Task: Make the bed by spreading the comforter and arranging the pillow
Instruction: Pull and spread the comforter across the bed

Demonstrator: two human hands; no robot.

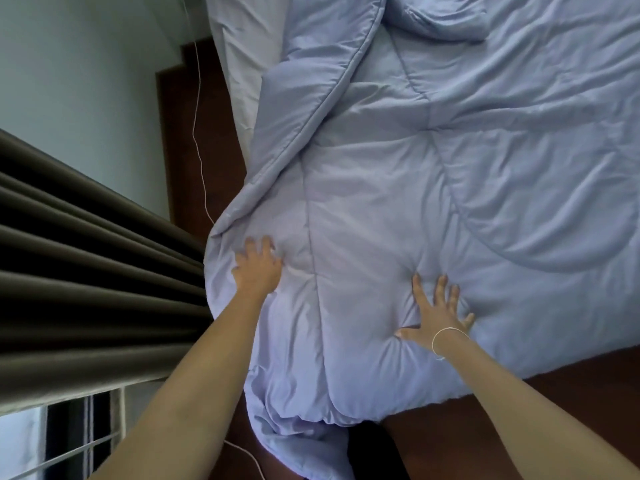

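Bed (242, 64): comforter (433, 185) under both flat hands.

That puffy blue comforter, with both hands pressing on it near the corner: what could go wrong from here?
1. The puffy light-blue quilted comforter has a corner hanging off the bed's near edge; pushing further that way could slide more of it off.
2. A long folded-over ridge lies beyond the left hand; smoothing only near the corner may leave it bunched.
3. A thin white cord hangs beside the bed; the comforter edge might snag it.
The right hand lies flat with spread fingers.
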